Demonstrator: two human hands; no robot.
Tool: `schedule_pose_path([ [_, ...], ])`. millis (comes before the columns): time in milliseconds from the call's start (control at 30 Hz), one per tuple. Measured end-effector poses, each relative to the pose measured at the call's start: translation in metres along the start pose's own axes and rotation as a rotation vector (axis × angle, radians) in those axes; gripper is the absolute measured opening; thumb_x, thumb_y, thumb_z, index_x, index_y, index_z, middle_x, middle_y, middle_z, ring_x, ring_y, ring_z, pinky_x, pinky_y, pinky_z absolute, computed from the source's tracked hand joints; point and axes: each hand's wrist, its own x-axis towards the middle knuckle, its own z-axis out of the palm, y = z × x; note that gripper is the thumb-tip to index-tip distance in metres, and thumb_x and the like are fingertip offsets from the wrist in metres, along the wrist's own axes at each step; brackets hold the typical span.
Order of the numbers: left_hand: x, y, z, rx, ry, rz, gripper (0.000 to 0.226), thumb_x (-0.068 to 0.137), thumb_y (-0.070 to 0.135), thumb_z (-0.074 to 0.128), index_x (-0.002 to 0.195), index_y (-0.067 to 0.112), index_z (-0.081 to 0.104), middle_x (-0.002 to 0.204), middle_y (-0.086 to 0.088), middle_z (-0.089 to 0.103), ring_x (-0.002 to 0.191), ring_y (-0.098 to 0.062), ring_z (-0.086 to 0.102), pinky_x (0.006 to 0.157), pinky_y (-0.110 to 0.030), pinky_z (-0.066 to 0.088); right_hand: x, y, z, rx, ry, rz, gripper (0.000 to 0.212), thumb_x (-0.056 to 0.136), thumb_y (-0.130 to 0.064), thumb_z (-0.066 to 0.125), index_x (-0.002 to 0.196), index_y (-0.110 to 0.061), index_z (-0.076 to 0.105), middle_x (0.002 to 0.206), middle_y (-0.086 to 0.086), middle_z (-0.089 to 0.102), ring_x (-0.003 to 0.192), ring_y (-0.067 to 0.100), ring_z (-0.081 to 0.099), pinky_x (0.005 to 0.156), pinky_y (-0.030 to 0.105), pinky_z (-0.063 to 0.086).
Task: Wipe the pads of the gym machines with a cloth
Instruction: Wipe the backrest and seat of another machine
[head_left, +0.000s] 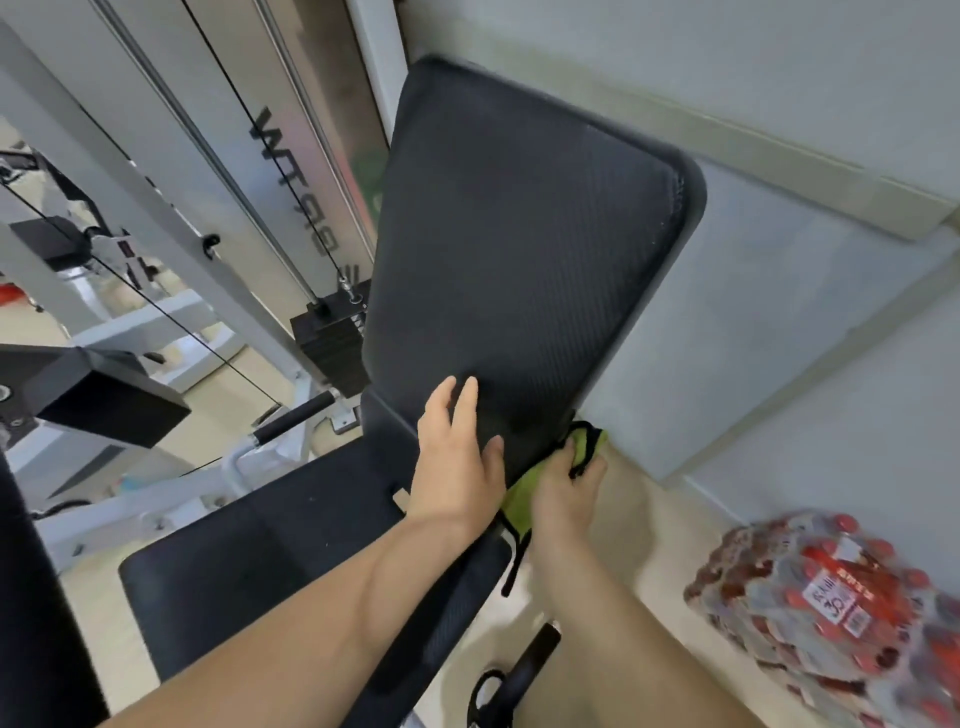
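Observation:
A black textured back pad (519, 249) stands tilted against the machine, above a black seat pad (270, 551). My left hand (457, 457) lies flat with fingers apart on the lower edge of the back pad. My right hand (566, 483) grips a yellow-green cloth with black trim (519, 504) at the pad's lower right corner, pressing it against the pad's side edge. Part of the cloth hangs down beneath my hand.
A grey machine frame with cables and a black weight stack (327, 348) stands to the left. A handle with a black grip (296, 415) sticks out beside the seat. A shrink-wrapped pack of red-capped bottles (841, 618) lies on the floor at the right, near the pale wall (779, 312).

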Motion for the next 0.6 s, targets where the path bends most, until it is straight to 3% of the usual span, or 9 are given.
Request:
schedule_pose_path([
  [100,-0.022,-0.024,0.008,-0.035,-0.105,-0.107,0.068,0.102,0.021,0.057,0.161,0.018,0.024,0.164,0.002,0.018,0.15,-0.019,0.022,0.113,-0.02,0.022,0.005,-0.05,-0.01,0.09,0.042,-0.099,0.03,0.101,-0.045,0.054,0.121,-0.022,0.055,0.111,0.0,0.066,0.099,0.021,0.065,0.092,0.04,0.053],
  [233,-0.034,-0.028,0.008,-0.024,-0.175,-0.13,0.066,0.103,0.022,0.056,0.161,0.02,0.026,0.164,0.003,0.019,0.148,-0.019,0.026,0.105,-0.021,0.02,-0.003,-0.12,-0.013,0.121,0.172,-0.44,0.02,0.103,-0.041,0.052,0.107,-0.022,0.049,0.1,-0.007,0.06,0.086,0.003,0.059,0.069,0.017,0.045],
  [300,-0.035,-0.029,0.007,-0.038,-0.184,-0.146,0.065,0.102,0.021,0.056,0.161,0.02,0.028,0.164,0.002,0.02,0.148,-0.02,0.027,0.111,-0.024,0.023,-0.007,-0.102,-0.005,0.103,0.198,-0.47,0.017,0.103,-0.04,0.048,0.107,-0.024,0.048,0.103,-0.005,0.061,0.09,0.006,0.06,0.071,0.019,0.043],
  [467,-0.032,-0.049,0.01,-0.138,-0.198,-0.318,0.057,0.097,0.009,0.053,0.152,0.013,0.041,0.155,-0.004,0.031,0.138,-0.025,0.044,0.111,-0.026,0.034,-0.015,-0.006,0.017,0.086,0.212,-0.216,0.025,0.098,-0.04,0.044,0.116,-0.024,0.049,0.118,0.008,0.062,0.105,0.031,0.06,0.092,0.042,0.05],
  [533,-0.035,-0.059,0.01,-0.162,-0.199,-0.42,0.051,0.096,0.007,0.052,0.147,0.012,0.045,0.15,-0.005,0.034,0.129,-0.025,0.051,0.108,-0.026,0.04,-0.014,0.019,0.021,0.052,0.191,-0.085,0.02,0.101,-0.039,0.045,0.116,-0.026,0.048,0.119,0.01,0.062,0.104,0.034,0.06,0.092,0.043,0.05],
  [600,-0.037,-0.067,0.01,-0.147,-0.202,-0.504,0.055,0.096,0.008,0.052,0.149,0.012,0.043,0.15,-0.006,0.034,0.131,-0.026,0.05,0.111,-0.032,0.041,-0.017,0.042,0.023,0.021,0.116,0.15,0.03,0.105,-0.038,0.045,0.128,-0.02,0.047,0.122,0.009,0.061,0.102,0.033,0.059,0.093,0.043,0.049],
])
